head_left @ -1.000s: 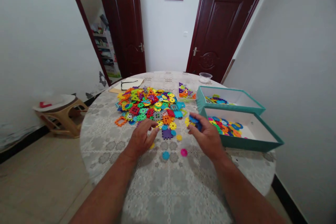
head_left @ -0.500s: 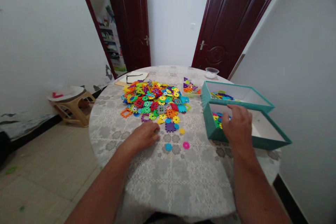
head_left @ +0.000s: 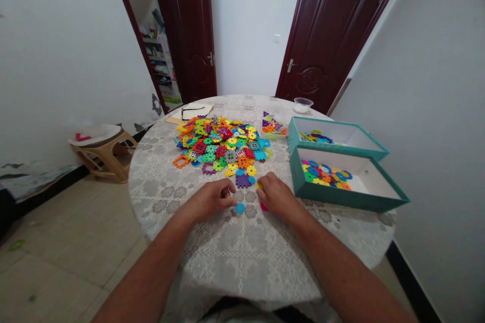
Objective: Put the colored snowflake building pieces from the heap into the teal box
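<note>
My left hand (head_left: 212, 200) rests low over the tablecloth with its fingers curled into a pinch. Whatever it may hold is too small to make out. Just beside its fingertips lies a blue flower-shaped plastic piece (head_left: 240, 208). My right hand (head_left: 276, 195) is closed at a yellow flower-shaped piece (head_left: 259, 185), its fingertips on it. A pink piece (head_left: 263, 207) shows partly from under that hand. Beyond both hands, a purple square piece (head_left: 243, 181) lies at the near edge of a heap of colourful interlocking plastic pieces (head_left: 222, 144).
Two teal boxes stand on the right; the nearer box (head_left: 352, 201) holds flower-shaped pieces, the farther box (head_left: 364, 136) more pieces. A clear tray of pieces (head_left: 273, 126), a clear bowl (head_left: 303, 105) and glasses (head_left: 193, 109) on paper sit toward the back.
My right hand has left the nearer teal box and come left and down to the yellow piece. My left hand has moved slightly toward the blue piece.
</note>
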`<control>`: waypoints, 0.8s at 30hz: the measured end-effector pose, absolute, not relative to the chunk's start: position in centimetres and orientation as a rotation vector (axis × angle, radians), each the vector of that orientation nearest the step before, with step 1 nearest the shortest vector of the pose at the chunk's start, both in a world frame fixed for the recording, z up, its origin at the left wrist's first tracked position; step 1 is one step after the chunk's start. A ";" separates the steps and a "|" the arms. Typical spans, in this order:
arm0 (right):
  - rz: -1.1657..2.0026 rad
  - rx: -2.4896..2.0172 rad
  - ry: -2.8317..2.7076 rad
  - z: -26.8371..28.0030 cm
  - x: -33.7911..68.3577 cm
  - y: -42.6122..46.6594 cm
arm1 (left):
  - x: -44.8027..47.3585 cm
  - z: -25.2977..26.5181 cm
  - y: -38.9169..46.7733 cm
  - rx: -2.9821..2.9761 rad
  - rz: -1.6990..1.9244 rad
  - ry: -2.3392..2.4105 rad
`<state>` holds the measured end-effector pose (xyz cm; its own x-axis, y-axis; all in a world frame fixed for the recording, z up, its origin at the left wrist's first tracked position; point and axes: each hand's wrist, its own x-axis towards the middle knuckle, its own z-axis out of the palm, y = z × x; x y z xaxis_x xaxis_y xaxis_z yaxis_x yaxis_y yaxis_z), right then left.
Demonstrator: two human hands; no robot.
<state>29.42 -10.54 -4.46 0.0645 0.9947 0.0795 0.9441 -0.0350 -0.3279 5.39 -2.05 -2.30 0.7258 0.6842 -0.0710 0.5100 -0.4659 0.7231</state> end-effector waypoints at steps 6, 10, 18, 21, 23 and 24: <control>0.412 -1.956 -1.818 -4.7 30.5 -9.9 | 7.9 -3.2 -4.1 2.223 0.144 0.859; 0.615 -1.853 -1.736 -4.2 31.9 -10.3 | 8.5 -3.6 -4.3 2.405 0.170 0.938; 0.935 -1.746 -2.026 -1.5 33.3 -12.9 | 7.2 -2.6 -4.5 2.451 0.154 0.841; 0.815 -1.825 -2.096 -1.5 32.7 -13.1 | 7.2 -2.2 -4.4 2.449 0.104 0.843; 0.790 -1.823 -2.125 -1.7 32.5 -13.0 | 7.3 -2.0 -4.4 2.430 0.077 0.858; 0.781 -1.800 -2.135 -1.7 32.4 -12.9 | 7.3 -2.0 -4.4 2.421 0.073 0.858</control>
